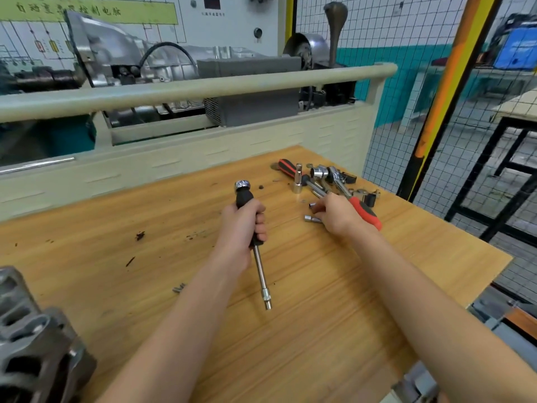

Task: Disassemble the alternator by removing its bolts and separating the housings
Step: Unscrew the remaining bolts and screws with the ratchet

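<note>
Picking a socket for the driver.
Left hand grips the driver; right hand's fingers pinch a socket. Alternator at 8 o'clock on the tabletop looks heavy, rigid; hold its housing.

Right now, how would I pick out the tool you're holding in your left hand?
On the wooden workbench, look centre, left of the tool pile. The left hand grips a socket driver: black handle, chrome cap, long bare steel shaft, no red grip.
</note>
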`<action>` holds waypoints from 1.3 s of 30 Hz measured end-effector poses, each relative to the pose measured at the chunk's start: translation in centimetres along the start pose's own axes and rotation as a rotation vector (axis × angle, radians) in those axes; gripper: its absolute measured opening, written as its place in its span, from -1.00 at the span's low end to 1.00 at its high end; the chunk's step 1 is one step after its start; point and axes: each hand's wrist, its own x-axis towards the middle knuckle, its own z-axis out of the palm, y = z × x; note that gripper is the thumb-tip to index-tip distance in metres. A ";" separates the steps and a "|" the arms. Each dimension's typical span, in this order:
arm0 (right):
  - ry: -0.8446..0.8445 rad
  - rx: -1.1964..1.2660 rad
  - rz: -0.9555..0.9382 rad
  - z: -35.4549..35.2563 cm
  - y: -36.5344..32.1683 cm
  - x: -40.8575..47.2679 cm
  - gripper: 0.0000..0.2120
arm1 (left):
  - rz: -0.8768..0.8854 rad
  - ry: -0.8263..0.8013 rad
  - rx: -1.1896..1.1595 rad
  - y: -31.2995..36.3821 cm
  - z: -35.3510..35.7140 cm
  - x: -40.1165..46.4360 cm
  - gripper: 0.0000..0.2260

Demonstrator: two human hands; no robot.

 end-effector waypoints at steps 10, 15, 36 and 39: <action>0.043 0.750 -0.212 -2.9 -2.6 -3.9 -0.85 | 0.081 0.029 -0.036 2.1 -0.4 -2.3 -0.85; -0.200 1.306 -0.524 -5.6 -9.5 -9.6 -0.81 | 0.157 0.042 -0.064 5.1 -1.7 -6.1 -0.84; -0.520 1.240 -0.988 -4.5 -27.0 -24.0 -0.81 | 0.408 0.267 0.115 14.5 -18.7 -22.4 -0.76; -0.407 1.041 -1.008 -3.7 -28.1 -24.8 -0.79 | 0.380 0.277 0.124 13.9 -20.1 -22.3 -0.77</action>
